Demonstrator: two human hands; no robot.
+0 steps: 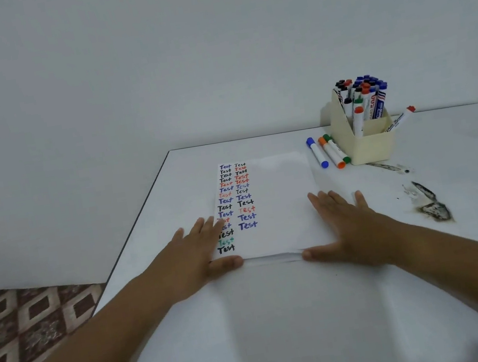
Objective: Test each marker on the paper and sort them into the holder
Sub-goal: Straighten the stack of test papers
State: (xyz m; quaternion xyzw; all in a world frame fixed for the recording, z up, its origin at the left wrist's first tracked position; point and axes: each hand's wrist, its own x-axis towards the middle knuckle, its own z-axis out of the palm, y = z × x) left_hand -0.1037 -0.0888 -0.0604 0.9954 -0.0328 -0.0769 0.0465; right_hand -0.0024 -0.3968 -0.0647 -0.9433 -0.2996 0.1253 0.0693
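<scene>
Both hands flat, fingers straight, holding nothing: left hand [200,251] presses the near-left edge of the paper [279,205], covering some "Test" words, right hand [346,226] presses its near-right edge, thumbs apart at the near edge. Cream holder [363,142] stands far right on the white table [284,314], full of upright markers [363,95]. Blue marker [317,152], orange marker [331,152] & green marker [336,148] lie just left of it; red-capped marker [400,119] leans at its right.
</scene>
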